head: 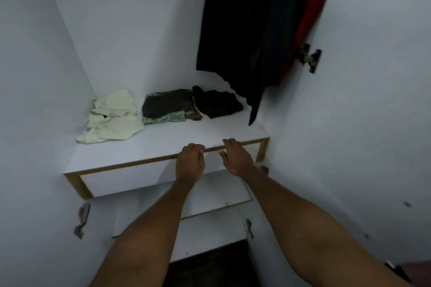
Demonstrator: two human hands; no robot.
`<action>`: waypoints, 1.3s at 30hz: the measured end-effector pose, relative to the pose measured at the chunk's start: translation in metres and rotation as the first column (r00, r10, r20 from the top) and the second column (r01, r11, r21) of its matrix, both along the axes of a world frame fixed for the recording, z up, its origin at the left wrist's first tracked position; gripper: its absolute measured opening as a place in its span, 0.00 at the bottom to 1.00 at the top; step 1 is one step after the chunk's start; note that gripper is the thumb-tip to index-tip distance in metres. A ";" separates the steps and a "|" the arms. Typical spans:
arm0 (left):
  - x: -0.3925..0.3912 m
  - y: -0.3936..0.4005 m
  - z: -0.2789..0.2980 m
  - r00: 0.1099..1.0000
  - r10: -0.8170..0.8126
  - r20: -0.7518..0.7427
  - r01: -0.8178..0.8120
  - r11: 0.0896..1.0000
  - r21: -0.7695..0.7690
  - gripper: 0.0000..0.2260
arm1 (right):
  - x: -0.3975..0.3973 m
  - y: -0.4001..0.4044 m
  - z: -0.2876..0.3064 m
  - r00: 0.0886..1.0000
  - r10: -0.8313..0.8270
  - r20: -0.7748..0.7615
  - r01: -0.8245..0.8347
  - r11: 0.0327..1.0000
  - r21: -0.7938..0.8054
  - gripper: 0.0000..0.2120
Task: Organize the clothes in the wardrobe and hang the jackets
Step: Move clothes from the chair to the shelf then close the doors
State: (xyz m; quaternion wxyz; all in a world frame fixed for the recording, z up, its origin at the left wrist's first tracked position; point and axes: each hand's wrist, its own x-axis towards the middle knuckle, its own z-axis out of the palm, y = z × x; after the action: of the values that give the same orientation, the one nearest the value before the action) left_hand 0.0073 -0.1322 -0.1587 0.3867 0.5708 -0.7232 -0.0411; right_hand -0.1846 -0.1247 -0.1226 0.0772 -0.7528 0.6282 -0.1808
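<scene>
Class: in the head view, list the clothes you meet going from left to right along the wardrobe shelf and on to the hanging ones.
Cream clothes → green pile → dark pile → hanging black jacket → red jacket.

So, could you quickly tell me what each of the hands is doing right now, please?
Left hand: fingers curled over the shelf edge, gripping it.
Right hand: open, resting on the shelf edge.
</scene>
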 end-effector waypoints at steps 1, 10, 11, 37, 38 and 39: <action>-0.013 0.028 -0.004 1.000 -0.018 0.019 0.018 1.000 0.006 0.11 | -0.012 0.031 -0.008 1.000 0.006 -0.012 -0.006 1.000 -0.008 0.25; -0.077 0.134 -0.019 0.979 -0.202 0.020 0.199 0.975 0.096 0.10 | -0.063 0.179 -0.042 0.987 -0.098 -0.130 0.108 0.992 0.071 0.22; -0.097 0.158 -0.017 0.968 -0.250 0.003 0.246 0.957 0.153 0.10 | -0.080 0.212 -0.049 0.984 -0.138 -0.110 0.148 0.984 0.097 0.22; -0.436 0.457 -0.144 0.511 -0.859 0.024 0.608 0.380 0.697 0.08 | -0.362 0.616 -0.160 0.510 -0.860 -0.005 0.780 0.460 0.424 0.18; -0.442 0.461 -0.149 0.508 -0.861 0.021 0.615 0.379 0.692 0.08 | -0.371 0.619 -0.167 0.509 -0.861 0.004 0.784 0.465 0.411 0.19; -0.470 0.465 -0.159 0.527 -0.850 0.015 0.575 0.369 0.730 0.08 | -0.400 0.618 -0.172 0.511 -0.859 -0.006 0.758 0.448 0.474 0.19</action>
State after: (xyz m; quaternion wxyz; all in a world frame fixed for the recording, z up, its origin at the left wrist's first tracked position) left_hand -0.4623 0.3323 -0.3179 -0.0487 0.2789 -0.8970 -0.3396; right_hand -0.5844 0.4932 -0.2949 0.2137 -0.2949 0.9201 -0.1442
